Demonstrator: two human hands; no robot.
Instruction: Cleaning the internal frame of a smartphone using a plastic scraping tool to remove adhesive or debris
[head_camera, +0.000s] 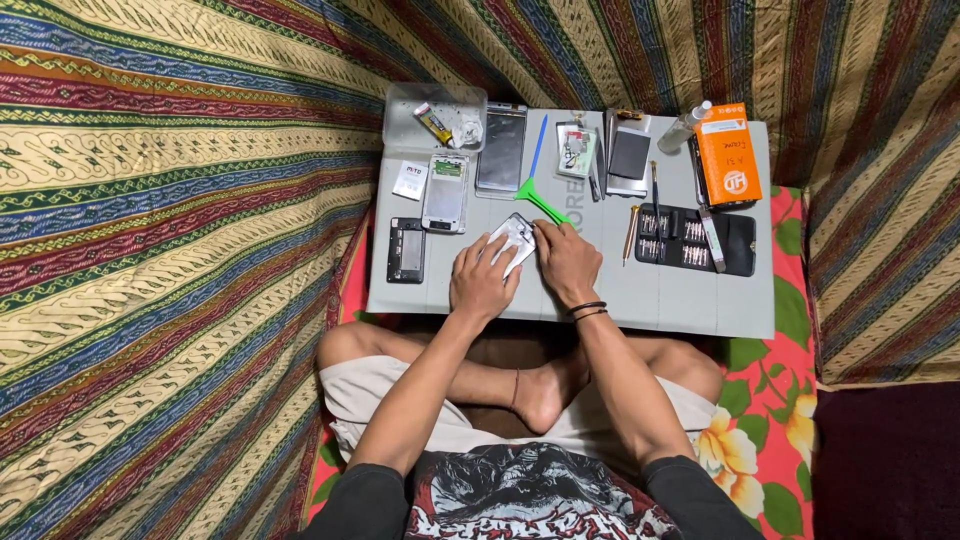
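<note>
Person sits cross-legged on a floral red cloth (770, 440), a grey low counter (660, 300) over the lap.

Both hands meet on a phone (515, 238), light-coloured back up, at the near middle of the counter. Left hand (482, 282) covers its lower-left end, fingers curled over the body, grip closed on the phone. Right hand (566, 262) presses in from the right side, fingertips at the phone's upper-right edge; grip looks pinched on that edge, though exact finger contact is too small to tell. Two dark bands on the right wrist.

Key relation: the phone's long axis runs diagonally, near-left to far-right. It lies between the two hands, left hand on top of it, right hand beside it. Both equally close.

Just beyond the right fingertips: green pry tool (541, 203), tip nearly touching the phone. Left of it: dark phone frame (406, 250), opened phone body (445, 193). Right: dark screwdriver bit case (695, 240), laid open.

Far row: clear plastic box (435, 118), silver phone panel (501, 150), blue spudger (538, 146), orange box (728, 155), small white bottle (685, 128).

Striped patterned cloth (170, 220) surrounds everything.
</note>
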